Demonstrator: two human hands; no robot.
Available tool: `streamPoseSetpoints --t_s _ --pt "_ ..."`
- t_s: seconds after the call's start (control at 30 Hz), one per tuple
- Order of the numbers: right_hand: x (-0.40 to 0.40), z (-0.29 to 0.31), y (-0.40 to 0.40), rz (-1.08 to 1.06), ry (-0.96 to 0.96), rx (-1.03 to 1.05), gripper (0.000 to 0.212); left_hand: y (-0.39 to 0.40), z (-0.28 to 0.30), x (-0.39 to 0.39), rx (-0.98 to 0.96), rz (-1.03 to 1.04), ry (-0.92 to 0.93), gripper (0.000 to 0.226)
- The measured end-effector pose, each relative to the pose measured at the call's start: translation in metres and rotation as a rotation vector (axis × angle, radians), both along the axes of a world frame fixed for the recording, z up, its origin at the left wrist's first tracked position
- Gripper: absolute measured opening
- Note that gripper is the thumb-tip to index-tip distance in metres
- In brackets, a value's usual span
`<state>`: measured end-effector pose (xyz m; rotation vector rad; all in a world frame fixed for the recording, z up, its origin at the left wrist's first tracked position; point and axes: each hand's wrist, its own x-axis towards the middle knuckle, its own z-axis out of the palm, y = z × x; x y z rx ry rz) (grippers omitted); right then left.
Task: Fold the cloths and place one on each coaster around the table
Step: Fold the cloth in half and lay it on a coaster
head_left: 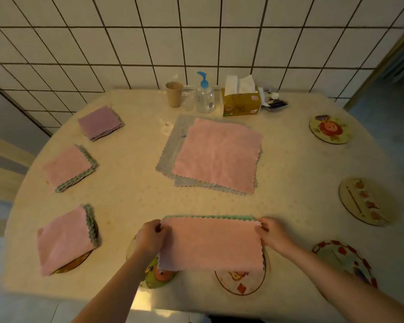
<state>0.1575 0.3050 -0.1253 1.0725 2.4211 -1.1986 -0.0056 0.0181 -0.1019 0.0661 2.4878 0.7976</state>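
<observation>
A pink cloth [211, 243] with a green underside lies folded in half near the table's front edge. My left hand [151, 236] pinches its far left corner and my right hand [272, 234] pinches its far right corner. It partly covers two round coasters, one at the front left [159, 277] and one at the front right [240, 282]. A stack of unfolded cloths [217, 155], pink on top and grey beneath, lies in the middle of the table. Three folded cloths sit on coasters along the left: purple [99, 122], pink [68, 167] and pink [63, 240].
Three bare coasters lie on the right side: far [329, 129], middle [364, 201] and near [345, 261]. A paper cup [174, 93], a pump bottle [204, 94] and a tissue box [241, 101] stand at the back by the tiled wall.
</observation>
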Motion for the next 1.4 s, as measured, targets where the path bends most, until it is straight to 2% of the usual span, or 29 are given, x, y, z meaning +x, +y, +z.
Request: streamPoseSetpoints --t_s 0.1,0.23,0.4,0.5,0.6,0.67,0.73,0.83,0.93,1.03,1.17,1.23,1.3,1.4 --pt "-0.006 -0.004 0.005 -0.006 -0.003 -0.024 0.009 0.004 -0.005 -0.007 -0.062 0.006 0.002 0.025" --pt "-0.011 -0.011 0.01 -0.028 -0.021 -0.066 0.016 0.007 -0.009 -0.013 -0.109 0.01 -0.011 0.026" --pt "-0.016 -0.009 0.012 0.031 -0.037 0.009 0.014 0.012 -0.008 -0.012 -0.153 0.026 0.011 0.026" --pt "-0.018 -0.005 0.012 0.081 -0.015 0.08 0.01 0.013 -0.007 -0.011 -0.221 -0.007 0.097 0.015" --pt "-0.022 -0.002 0.011 0.185 0.005 0.184 0.023 0.014 -0.01 -0.014 -0.193 -0.012 0.097 0.028" --pt "-0.025 0.001 0.01 0.227 0.0 0.185 0.027 0.016 -0.011 -0.016 -0.198 -0.026 0.06 0.025" --pt "-0.028 0.0 0.009 0.298 -0.035 0.196 0.02 0.017 -0.012 -0.02 -0.207 -0.033 0.027 0.015" --pt "-0.031 0.001 0.009 0.366 -0.097 0.215 0.011 0.018 -0.015 -0.021 -0.188 -0.039 0.011 0.017" --pt "-0.031 0.002 0.008 0.403 -0.065 0.212 0.008 0.018 -0.016 -0.018 -0.172 -0.073 0.038 0.01" --pt "-0.031 0.004 0.011 0.422 -0.033 0.182 0.012 0.019 -0.017 -0.015 -0.152 -0.059 0.037 0.005" --pt "-0.029 0.005 0.013 0.348 -0.021 0.057 0.024 0.021 -0.018 -0.014 -0.125 0.011 0.0 0.038" --pt "-0.03 0.006 0.013 0.288 -0.009 -0.004 0.029 0.024 -0.017 -0.014 -0.127 0.052 -0.069 0.047" --pt "-0.032 0.007 0.013 0.246 0.003 -0.053 0.028 0.025 -0.018 -0.014 -0.131 0.061 -0.097 0.043" --pt "-0.033 0.009 0.017 0.225 0.024 -0.11 0.015 0.026 -0.016 -0.015 -0.125 -0.022 -0.063 0.028"
